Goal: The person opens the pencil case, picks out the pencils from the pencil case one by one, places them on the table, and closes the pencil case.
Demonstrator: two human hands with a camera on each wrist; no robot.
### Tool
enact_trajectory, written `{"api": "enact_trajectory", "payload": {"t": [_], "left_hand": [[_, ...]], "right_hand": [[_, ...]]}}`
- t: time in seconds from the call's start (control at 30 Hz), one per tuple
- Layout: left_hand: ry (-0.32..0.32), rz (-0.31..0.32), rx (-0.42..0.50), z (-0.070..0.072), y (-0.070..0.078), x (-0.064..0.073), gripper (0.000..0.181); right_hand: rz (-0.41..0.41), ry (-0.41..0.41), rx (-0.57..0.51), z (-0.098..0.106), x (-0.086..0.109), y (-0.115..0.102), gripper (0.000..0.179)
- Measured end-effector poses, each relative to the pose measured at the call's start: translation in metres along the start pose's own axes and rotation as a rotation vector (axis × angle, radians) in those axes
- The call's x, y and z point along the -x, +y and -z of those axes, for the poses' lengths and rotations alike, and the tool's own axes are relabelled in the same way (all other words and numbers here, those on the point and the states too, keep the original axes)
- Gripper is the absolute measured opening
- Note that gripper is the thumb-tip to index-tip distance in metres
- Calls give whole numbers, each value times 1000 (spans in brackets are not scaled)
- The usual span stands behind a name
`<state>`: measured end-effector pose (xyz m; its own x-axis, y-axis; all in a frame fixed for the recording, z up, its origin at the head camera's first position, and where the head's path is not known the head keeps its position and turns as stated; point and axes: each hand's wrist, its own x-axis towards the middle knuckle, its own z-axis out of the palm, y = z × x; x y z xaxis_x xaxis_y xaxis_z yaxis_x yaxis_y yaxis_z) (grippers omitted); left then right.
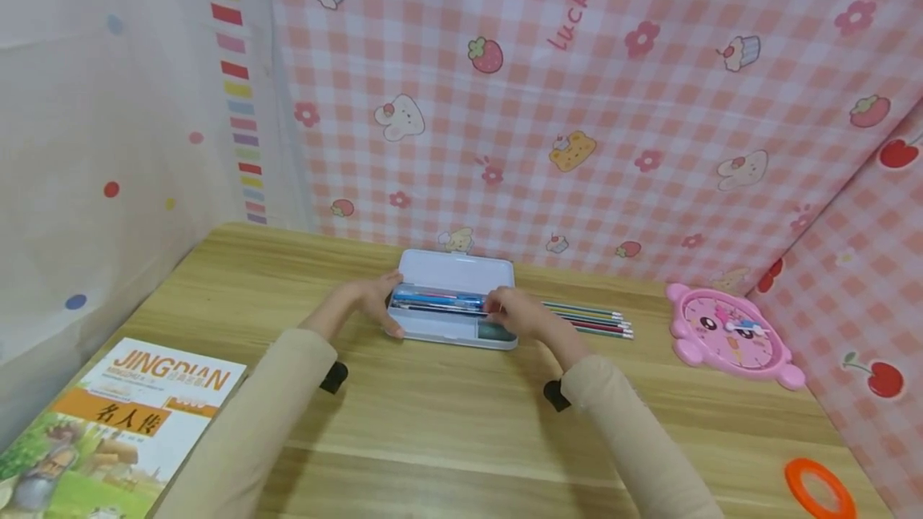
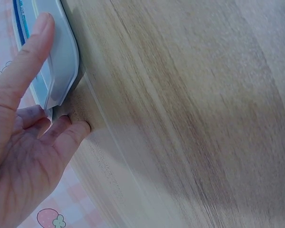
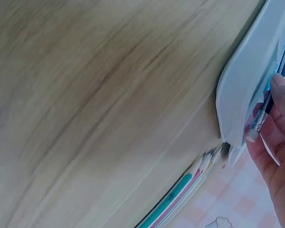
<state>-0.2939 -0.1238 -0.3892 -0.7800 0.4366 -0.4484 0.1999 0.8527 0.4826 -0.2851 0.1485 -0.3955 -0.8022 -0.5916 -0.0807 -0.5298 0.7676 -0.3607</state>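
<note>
A white pencil case (image 1: 457, 269) lies with its lid raised at the back of the table, and blue and dark pens or pencils (image 1: 436, 299) lie inside it. At its left end, my left hand (image 1: 373, 301) holds the case, thumb by the front corner and fingers round the end. My right hand (image 1: 521, 314) is over the case's right part. It pinches a dark pencil (image 3: 264, 113) with a silver ferrule and white eraser. Several striped or coloured pencils (image 1: 593, 320) lie on the table just right of the case, their erasers pointing right.
A pink animal-shaped clock (image 1: 735, 333) lies on the right of the wooden table (image 1: 447, 431). At the front right is an orange ring (image 1: 799, 475). A book (image 1: 169, 423) lies at the front left. Patterned cloth (image 1: 534, 118) hangs behind the table and at both sides.
</note>
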Motion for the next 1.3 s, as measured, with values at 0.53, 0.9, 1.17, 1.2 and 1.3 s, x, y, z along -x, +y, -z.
{"api": "enact_trajectory", "payload": {"t": [0.53, 0.9, 1.17, 1.2, 1.3], "left_hand": [[0, 7, -14, 0, 1, 3, 106], [-1, -6, -19, 2, 2, 5, 107], [-3, -11, -29, 1, 3, 3, 106], [-4, -11, -31, 1, 3, 2, 106], [-4, -10, -38, 0, 4, 1, 106]], "right_hand": [[68, 108, 70, 17, 45, 46, 3], [37, 203, 141, 28, 93, 84, 5], [-11, 216, 160, 31, 116, 100, 9], [-20, 212, 169, 30, 119, 102, 9], [-52, 198, 188, 27, 124, 107, 8]]}}
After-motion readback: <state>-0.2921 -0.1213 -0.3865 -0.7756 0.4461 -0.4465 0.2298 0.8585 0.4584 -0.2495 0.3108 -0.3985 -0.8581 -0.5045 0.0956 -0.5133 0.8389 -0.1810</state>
